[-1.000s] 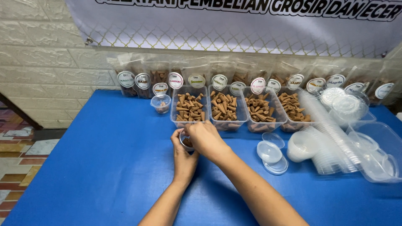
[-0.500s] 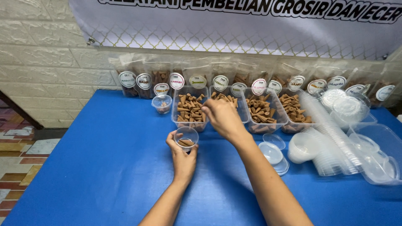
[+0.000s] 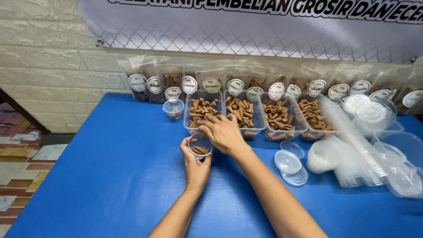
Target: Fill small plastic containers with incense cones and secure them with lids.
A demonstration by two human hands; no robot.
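Note:
My left hand grips a small clear plastic cup on the blue table; a few brown cone-shaped pieces lie in it. My right hand hovers just above and to the right of the cup, fingers curled over the front edge of a clear tray of brown cones. I cannot see whether its fingers pinch a cone. Three more clear trays of cones stand in a row to the right.
A filled small cup stands at the left of the trays. Labelled pouches line the back wall. Loose round lids, stacked clear cups and lidded tubs lie at the right. The table's left edge drops to a tiled floor.
My right hand went from over the cup to the trays at the back, then came back down to the cup's rim. The left hand kept hold of the cup.

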